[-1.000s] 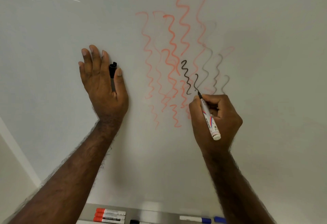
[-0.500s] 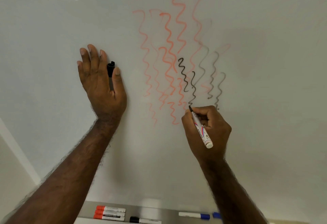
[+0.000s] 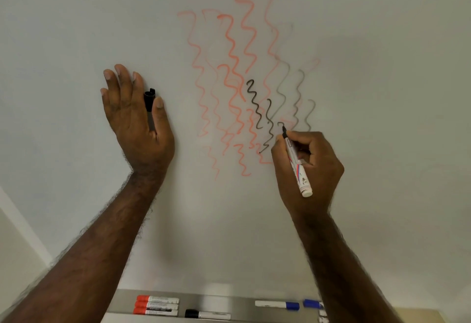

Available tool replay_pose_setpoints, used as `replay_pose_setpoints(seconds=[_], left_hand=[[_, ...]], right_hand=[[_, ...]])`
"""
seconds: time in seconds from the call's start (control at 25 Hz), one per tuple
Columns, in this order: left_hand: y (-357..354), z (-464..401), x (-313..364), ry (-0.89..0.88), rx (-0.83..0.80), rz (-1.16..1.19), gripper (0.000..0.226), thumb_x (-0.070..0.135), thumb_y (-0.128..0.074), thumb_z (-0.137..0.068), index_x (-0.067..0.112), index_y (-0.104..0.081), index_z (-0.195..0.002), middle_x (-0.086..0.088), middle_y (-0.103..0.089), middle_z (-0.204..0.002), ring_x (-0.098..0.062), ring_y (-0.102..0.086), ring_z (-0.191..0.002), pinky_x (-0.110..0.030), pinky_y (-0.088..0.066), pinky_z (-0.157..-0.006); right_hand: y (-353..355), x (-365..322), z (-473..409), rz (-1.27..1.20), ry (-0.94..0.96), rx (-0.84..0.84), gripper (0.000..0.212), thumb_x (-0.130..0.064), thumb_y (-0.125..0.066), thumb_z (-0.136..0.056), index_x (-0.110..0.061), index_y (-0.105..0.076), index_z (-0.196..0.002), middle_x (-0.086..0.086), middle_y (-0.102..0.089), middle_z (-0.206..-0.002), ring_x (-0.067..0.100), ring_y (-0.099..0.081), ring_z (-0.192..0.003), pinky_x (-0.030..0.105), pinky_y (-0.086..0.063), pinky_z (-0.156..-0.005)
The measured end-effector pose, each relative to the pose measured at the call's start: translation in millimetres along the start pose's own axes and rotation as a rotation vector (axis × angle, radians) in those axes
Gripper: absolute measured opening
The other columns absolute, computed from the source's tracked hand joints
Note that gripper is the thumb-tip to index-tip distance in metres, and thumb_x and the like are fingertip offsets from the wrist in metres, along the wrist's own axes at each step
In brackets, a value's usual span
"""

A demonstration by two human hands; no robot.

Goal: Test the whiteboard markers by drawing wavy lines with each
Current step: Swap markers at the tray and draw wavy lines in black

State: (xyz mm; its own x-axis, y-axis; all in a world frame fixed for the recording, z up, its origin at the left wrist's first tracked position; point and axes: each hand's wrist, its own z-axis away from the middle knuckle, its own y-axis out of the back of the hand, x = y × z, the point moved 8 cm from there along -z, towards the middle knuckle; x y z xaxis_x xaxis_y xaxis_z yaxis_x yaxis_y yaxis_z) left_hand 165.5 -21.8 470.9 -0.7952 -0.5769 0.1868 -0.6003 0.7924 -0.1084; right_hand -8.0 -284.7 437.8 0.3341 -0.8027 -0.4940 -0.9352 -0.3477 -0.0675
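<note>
Fingers of the right hand (image 3: 309, 167) pinch a marker (image 3: 297, 163), its black tip touching the whiteboard (image 3: 76, 42) at the top of a short new stroke (image 3: 280, 124) beside black wavy lines (image 3: 257, 108) and red ones (image 3: 233, 67). The left hand (image 3: 136, 118) lies flat against the board, fingers straight, with a black cap (image 3: 149, 98) seemingly wedged between thumb and forefinger. Below, the tray (image 3: 242, 299) holds red markers (image 3: 156, 305), a black one (image 3: 207, 314) and blue ones (image 3: 277, 305).

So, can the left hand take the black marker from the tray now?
Probably not at once: the left hand presses flat on the whiteboard with a black cap between its fingers, far above the black marker in the tray.
</note>
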Motion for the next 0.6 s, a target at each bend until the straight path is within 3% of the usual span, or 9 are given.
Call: replay_pose_setpoints(seconds=[0.2,0.44,0.6], left_hand=[[0,1,0,0.012,-0.011,0.008,0.044,0.006,-0.054,-0.108,-0.012,-0.046,-0.148,-0.035,-0.04,-0.157,-0.055,-0.03,-0.15,-0.067,-0.021,-0.126],[0,4,-1,0.009,-0.01,0.001,0.044,0.004,-0.054,-0.108,-0.012,-0.046,-0.148,-0.035,-0.04,-0.157,-0.056,-0.031,-0.15,-0.069,-0.022,-0.125],[0,5,-1,0.002,-0.013,-0.002,0.044,0.004,-0.055,-0.108,-0.012,-0.047,-0.148,-0.035,-0.041,-0.157,-0.056,-0.031,-0.15,-0.069,-0.022,-0.125]], right_hand=[[2,12,27,0.043,-0.003,0.017,0.008,-0.005,-0.081,-0.086,-0.004,-0.074,-0.089,0.003,-0.071,-0.078,0.01,-0.063,-0.069,0.009,-0.047,-0.073],[5,24,50,0.08,0.014,-0.006,0.008,-0.003,-0.081,-0.085,-0.003,-0.072,-0.086,0.003,-0.069,-0.075,0.015,-0.062,-0.066,0.016,-0.05,-0.068],[0,28,72,0.104,0.089,-0.116,0.009,-0.004,-0.078,-0.088,-0.002,-0.071,-0.083,0.003,-0.066,-0.073,0.016,-0.06,-0.064,0.027,-0.052,-0.063]])
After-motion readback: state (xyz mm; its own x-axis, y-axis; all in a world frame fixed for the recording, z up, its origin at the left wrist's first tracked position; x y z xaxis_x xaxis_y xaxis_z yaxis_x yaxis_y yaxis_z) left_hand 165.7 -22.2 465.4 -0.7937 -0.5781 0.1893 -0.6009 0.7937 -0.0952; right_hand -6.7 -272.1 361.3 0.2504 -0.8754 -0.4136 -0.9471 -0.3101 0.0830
